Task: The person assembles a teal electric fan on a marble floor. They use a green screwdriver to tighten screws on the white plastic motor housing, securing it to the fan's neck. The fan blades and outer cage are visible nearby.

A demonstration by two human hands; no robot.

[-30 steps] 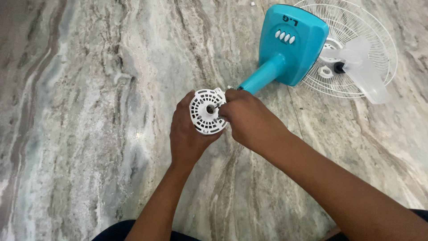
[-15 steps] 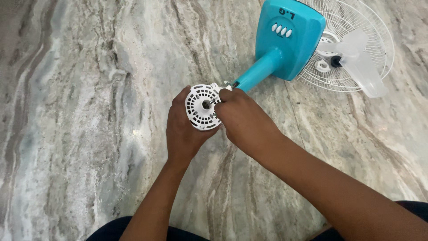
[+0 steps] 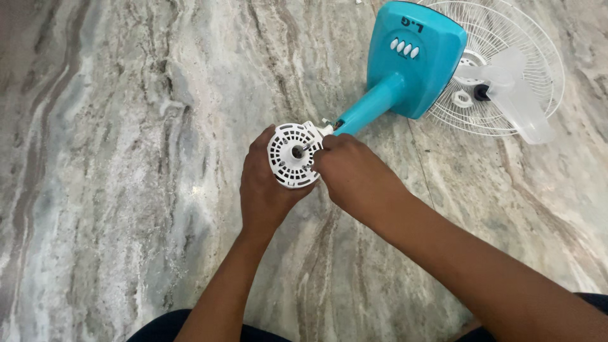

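The left hand grasps the white base from behind, at the fan neck's end. The right hand pinches something small at its hub; steady the base, turn squarely.

The right hand covered the white slotted disc's right edge, hiding what its fingertips gripped there. The left hand's fingers lay hidden behind the disc. The white wire fan guard ran off the top edge.
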